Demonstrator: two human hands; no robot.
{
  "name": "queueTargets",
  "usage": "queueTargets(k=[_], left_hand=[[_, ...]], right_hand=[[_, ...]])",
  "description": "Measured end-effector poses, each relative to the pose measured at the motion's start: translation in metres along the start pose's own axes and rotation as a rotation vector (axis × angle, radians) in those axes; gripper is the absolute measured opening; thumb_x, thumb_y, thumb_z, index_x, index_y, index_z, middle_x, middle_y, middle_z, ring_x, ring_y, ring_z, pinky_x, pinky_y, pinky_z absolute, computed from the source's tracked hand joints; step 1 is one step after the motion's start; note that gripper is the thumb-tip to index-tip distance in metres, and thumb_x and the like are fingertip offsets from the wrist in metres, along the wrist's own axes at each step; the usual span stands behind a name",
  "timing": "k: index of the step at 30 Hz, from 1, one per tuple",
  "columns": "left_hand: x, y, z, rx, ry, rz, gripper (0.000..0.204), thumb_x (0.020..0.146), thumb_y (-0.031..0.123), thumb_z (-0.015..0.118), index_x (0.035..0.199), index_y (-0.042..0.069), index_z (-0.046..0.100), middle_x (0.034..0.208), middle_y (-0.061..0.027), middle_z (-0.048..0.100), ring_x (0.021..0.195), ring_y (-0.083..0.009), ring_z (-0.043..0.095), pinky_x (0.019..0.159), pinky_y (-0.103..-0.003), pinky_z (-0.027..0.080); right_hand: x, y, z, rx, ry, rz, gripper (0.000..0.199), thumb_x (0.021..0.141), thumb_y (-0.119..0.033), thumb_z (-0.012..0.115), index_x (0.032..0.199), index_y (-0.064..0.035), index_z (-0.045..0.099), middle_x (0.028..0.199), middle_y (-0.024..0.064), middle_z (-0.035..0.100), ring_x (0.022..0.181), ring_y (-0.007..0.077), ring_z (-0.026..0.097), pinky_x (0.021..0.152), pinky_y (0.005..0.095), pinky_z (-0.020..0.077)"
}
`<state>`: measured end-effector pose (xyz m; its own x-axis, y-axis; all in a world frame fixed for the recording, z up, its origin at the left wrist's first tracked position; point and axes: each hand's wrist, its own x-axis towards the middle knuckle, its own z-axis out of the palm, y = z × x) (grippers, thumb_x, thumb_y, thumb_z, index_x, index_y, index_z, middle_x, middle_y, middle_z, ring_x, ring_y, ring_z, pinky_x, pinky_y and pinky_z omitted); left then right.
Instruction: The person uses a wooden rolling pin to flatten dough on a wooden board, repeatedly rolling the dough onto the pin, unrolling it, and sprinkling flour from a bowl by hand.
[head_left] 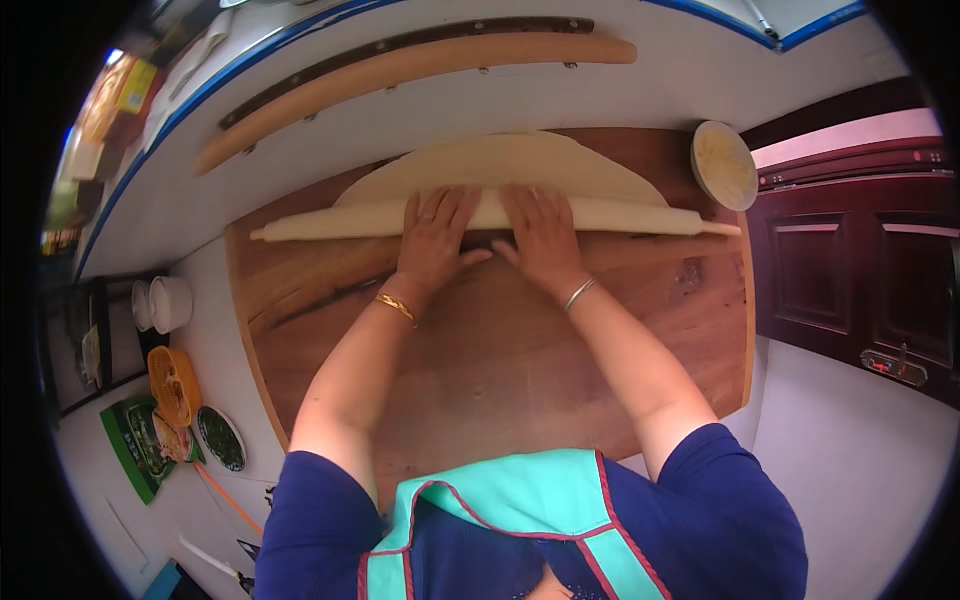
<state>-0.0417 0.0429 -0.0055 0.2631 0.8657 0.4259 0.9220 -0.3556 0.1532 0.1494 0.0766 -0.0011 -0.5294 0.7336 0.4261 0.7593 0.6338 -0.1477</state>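
Both hands [436,232] [544,236] lie spread on rolled dough [630,216] across a wooden board [490,345] (a dark-red door [860,275] at right).

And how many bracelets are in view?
2: a gold-coloured bracelet just behind the left hand, and a silver-coloured bracelet just behind the right hand. Both hands rest on the rolled dough.

Pale, thin dough [510,165] wraps a long, light rolling pin [722,229] set from nine to three o'clock; its unrolled, rounded part spreads flat toward the table's [480,390] twelve o'clock side
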Motion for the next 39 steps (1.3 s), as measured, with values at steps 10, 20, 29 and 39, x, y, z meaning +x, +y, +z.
queueTargets(k=[10, 20, 29, 39], left_hand=[[-0.015, 0.001, -0.004, -0.079, -0.179, -0.047, 0.062, 0.065, 0.033, 0.082, 0.118, 0.011, 0.058, 0.11, -0.0118, 0.059, 0.103, -0.0333, 0.055, 0.085, -0.045, 0.042], [-0.244, 0.163, -0.093, -0.082, -0.39, 0.111, 0.054, 0.085, 0.042, 0.062, 0.129, 0.012, 0.051, 0.117, -0.0141, 0.057, 0.109, -0.0318, 0.055, 0.093, -0.05, 0.04], [-0.259, 0.168, -0.062, 0.013, -0.143, -0.162, 0.048, 0.085, 0.038, 0.061, 0.125, 0.014, 0.057, 0.123, -0.0033, 0.058, 0.117, -0.022, 0.051, 0.104, -0.053, 0.031], [-0.156, 0.133, -0.037, -0.036, -0.022, -0.228, 0.04, 0.09, 0.025, 0.054, 0.128, 0.012, 0.054, 0.132, -0.0085, 0.053, 0.128, -0.0283, 0.044, 0.109, -0.057, 0.024]], right_hand=[[-0.007, -0.003, -0.004, 0.109, -0.297, 0.076, 0.047, 0.072, -0.029, 0.074, 0.114, -0.0121, 0.062, 0.1, 0.0089, 0.062, 0.097, 0.0266, 0.058, 0.081, 0.0411, 0.0422], [-0.294, -0.124, -0.108, 0.153, -0.274, -0.044, 0.062, 0.079, -0.048, 0.067, 0.13, -0.0139, 0.054, 0.119, 0.012, 0.058, 0.114, 0.0278, 0.052, 0.093, 0.0483, 0.0387], [-0.275, -0.153, -0.072, 0.061, -0.061, 0.127, 0.052, 0.08, -0.038, 0.064, 0.127, -0.0153, 0.058, 0.128, 0.008, 0.059, 0.121, 0.0267, 0.053, 0.103, 0.051, 0.0335], [-0.168, -0.113, -0.066, 0.007, -0.184, 0.184, 0.032, 0.088, -0.026, 0.054, 0.116, -0.0123, 0.063, 0.125, 0.0058, 0.06, 0.123, 0.0242, 0.049, 0.105, 0.0525, 0.0298]])
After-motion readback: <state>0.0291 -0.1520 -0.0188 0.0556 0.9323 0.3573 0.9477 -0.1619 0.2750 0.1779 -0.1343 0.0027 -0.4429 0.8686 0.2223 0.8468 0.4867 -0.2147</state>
